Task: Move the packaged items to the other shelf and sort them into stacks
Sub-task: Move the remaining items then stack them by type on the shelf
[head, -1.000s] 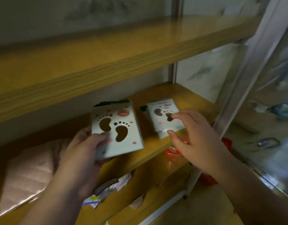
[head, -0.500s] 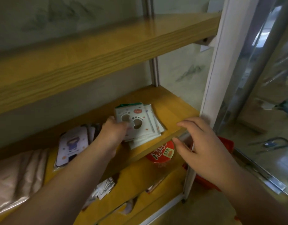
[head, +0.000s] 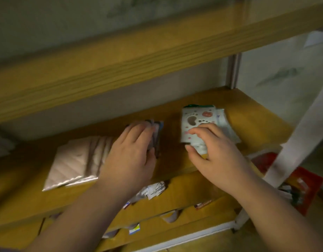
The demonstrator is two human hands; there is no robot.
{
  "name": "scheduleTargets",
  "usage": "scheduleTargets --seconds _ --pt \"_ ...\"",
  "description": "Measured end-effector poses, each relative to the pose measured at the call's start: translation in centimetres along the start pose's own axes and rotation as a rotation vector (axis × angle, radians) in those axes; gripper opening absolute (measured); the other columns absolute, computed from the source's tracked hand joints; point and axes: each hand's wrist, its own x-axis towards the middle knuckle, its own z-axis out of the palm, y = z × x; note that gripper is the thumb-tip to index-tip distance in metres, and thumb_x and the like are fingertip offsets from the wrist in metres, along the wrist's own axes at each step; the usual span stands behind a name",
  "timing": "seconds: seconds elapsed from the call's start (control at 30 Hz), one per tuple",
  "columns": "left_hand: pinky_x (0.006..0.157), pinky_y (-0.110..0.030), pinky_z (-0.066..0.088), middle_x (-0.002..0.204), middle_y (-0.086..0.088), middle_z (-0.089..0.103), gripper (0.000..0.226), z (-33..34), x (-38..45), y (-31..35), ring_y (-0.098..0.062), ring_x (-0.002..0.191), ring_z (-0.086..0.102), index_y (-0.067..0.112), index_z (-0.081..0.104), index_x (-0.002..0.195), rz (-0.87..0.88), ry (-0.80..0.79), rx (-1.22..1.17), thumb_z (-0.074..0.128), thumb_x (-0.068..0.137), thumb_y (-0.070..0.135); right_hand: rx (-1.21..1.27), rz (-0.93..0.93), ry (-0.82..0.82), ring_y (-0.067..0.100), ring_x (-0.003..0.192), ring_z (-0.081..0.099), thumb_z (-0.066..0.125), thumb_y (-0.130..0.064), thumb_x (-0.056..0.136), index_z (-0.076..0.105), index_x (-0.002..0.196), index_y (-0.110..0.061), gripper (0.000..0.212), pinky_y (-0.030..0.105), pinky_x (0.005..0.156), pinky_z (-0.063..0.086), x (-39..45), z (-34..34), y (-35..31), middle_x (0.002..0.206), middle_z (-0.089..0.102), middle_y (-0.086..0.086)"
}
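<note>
On the middle wooden shelf (head: 248, 113) lies a stack of white footprint-print packets (head: 195, 119). My right hand (head: 213, 150) covers its near half, fingers curled on top and thumb against the front edge. To the left sits a blurred stack of darker picture packets (head: 158, 131). My left hand (head: 133, 151) lies over this stack, fingers curled across the top and thumb along its right side. Further left is a pile of pale pink quilted packets (head: 73, 160), untouched.
An upper shelf board (head: 138, 57) overhangs the work area close above. Loose packets (head: 151, 190) poke from the lower shelf below my wrists. A white upright post (head: 291, 142) and a red basket (head: 306, 184) stand at the right.
My left hand let go of the footprint packet on the right stack and moved left onto the darker stack. My right hand came forward from the shelf edge onto the footprint stack.
</note>
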Motion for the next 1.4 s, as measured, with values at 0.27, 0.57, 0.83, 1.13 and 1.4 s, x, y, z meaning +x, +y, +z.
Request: scheduleTargets --seconds 0.27,0.57,0.83,1.13,1.4 --pt "0.119 -0.031 0.02 0.147 -0.01 0.053 0.059 -4.5 -10.6 -9.9 -0.028 0.142 0.039 0.008 0.053 0.14 -0.246 0.115 0.04 0.068 0.085 0.023 0.052 -0.165 -0.097 0.01 0.11 0.056 0.056 -0.04 0.091 0.06 0.123 -0.024 0.035 0.027 0.088 0.048 0.5 6.9 -11.1 0.119 0.058 -0.01" --pt "0.116 -0.033 0.029 0.15 -0.002 0.049 0.056 -11.4 -30.1 -22.6 -0.021 0.147 0.032 0.014 0.053 0.141 -0.513 0.295 -0.066 0.067 0.088 0.027 0.122 -0.363 -0.201 0.003 0.107 0.054 0.053 -0.043 0.089 0.06 0.118 -0.031 0.033 0.022 0.092 0.044 -4.2 17.2 -29.6 0.113 0.057 -0.018" --pt "0.117 -0.038 0.032 0.152 0.008 0.045 0.061 -17.6 -47.0 -32.7 -0.01 0.149 0.024 0.025 0.046 0.146 -0.749 0.404 0.002 0.047 0.088 0.046 0.222 -0.489 -0.318 -0.005 0.108 0.048 0.054 -0.046 0.09 0.056 0.122 -0.039 0.033 0.017 0.086 0.041 -8.9 27.9 -47.1 0.115 0.051 -0.027" --pt "0.112 -0.027 0.025 0.15 0.014 0.044 0.061 -19.3 -55.6 -41.9 0.01 0.137 0.015 0.031 0.042 0.147 -0.907 0.422 -0.054 0.05 0.089 0.047 0.203 -0.611 -0.423 -0.005 0.113 0.044 0.054 -0.043 0.092 0.056 0.127 -0.035 0.036 0.022 0.098 0.043 -11.1 36.2 -58.1 0.124 0.053 -0.022" --pt "0.113 -0.026 0.025 0.154 0.016 0.04 0.063 -19.1 -54.2 -50.9 0.0 0.145 0.022 0.035 0.038 0.148 -0.901 0.347 -0.052 0.047 0.088 0.051 0.235 -0.613 -0.394 0.002 0.11 0.048 0.056 -0.039 0.092 0.06 0.123 -0.029 0.033 0.023 0.091 0.045 -5.6 44.4 -63.3 0.119 0.056 -0.016"
